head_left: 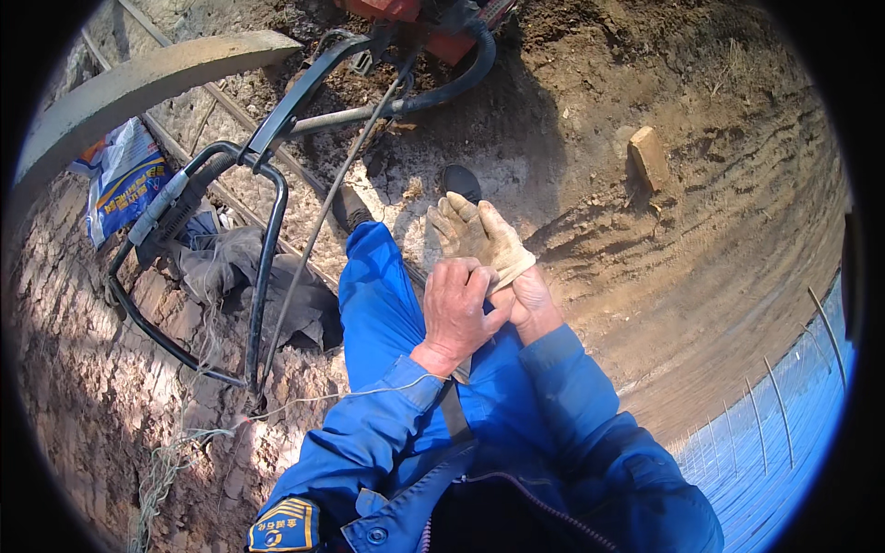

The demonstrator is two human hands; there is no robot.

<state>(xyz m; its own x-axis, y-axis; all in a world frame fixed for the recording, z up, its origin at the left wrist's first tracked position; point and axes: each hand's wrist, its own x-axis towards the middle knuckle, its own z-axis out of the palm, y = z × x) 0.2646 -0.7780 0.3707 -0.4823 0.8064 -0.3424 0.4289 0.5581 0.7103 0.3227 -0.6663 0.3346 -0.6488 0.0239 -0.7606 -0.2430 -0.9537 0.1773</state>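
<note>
My left hand (456, 309) is bare, its fingers curled and pinching the cuff of a dirty cream work glove (475, 235). That glove is on my right hand (489, 249), whose fingers point away from me, stretched out and slightly apart. Bare skin shows at the right wrist, below the cuff. Both hands meet in front of my blue trousers (378, 286). A thin cord passes by my left sleeve.
To the left stands a machine's black tubular handlebar (277, 203), with red bodywork (383, 9) beyond it. A curved grey beam (147, 88), a blue-and-white bag (129, 180) and grey cloth (230, 267) are nearby. A block (649, 158) lies on soil at right; blue sheeting (765, 442) borders it.
</note>
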